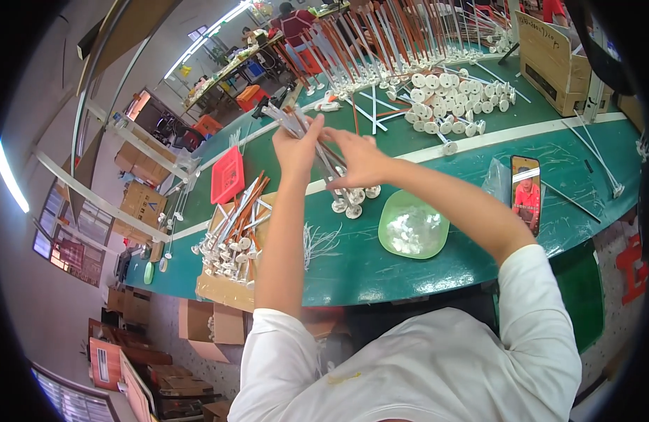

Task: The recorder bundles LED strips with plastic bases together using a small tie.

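Observation:
My left hand grips a bundle of thin grey and brown rods, each with a round white disc foot at its lower end. My right hand closes on the same bundle from the right, fingers against the rods just below the left hand. The bundle hangs tilted above the green table. A pale green bowl with small white parts sits just below my right forearm.
A pile of similar rods lies on cardboard at the left. A red tray is behind it. More rods and white discs crowd the far side. A phone lies at the right, near a cardboard box.

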`<state>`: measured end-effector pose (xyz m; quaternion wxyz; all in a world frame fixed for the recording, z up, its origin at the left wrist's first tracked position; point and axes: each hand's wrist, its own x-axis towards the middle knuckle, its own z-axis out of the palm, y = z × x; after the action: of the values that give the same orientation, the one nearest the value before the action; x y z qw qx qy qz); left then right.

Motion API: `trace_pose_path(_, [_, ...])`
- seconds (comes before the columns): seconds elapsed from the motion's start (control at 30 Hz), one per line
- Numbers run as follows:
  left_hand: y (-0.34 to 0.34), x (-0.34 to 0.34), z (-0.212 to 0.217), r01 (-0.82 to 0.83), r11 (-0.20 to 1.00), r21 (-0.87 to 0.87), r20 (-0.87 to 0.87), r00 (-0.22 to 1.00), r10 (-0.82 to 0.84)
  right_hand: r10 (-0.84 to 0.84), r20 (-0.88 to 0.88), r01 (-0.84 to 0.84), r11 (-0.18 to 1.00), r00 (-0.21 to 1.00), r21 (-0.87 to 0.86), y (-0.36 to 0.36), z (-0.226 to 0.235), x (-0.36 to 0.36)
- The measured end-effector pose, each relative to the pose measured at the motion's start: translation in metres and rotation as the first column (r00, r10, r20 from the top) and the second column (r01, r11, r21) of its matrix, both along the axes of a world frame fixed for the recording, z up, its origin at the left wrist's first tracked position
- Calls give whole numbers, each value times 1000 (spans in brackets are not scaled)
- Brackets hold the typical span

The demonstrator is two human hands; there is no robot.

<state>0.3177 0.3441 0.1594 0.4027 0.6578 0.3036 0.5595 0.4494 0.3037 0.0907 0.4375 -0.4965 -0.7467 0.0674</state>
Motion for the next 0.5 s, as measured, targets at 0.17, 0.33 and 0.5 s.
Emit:
trace_pose_path(0.17, [1, -15, 15, 82, 996, -39, 50, 996, -80, 171, -517, -139, 985, 839, 102, 25, 4, -53])
trace_pose_path(0.33, [-30, -32, 23, 9, 890, 456, -306, 941, 147, 52, -652, -84, 996, 757, -18, 36, 6, -49])
trace_pose_path(0.5, [-58, -63, -13, 126, 911, 392, -516, 850, 104, 140, -848, -181, 982, 512, 53, -11, 62, -46])
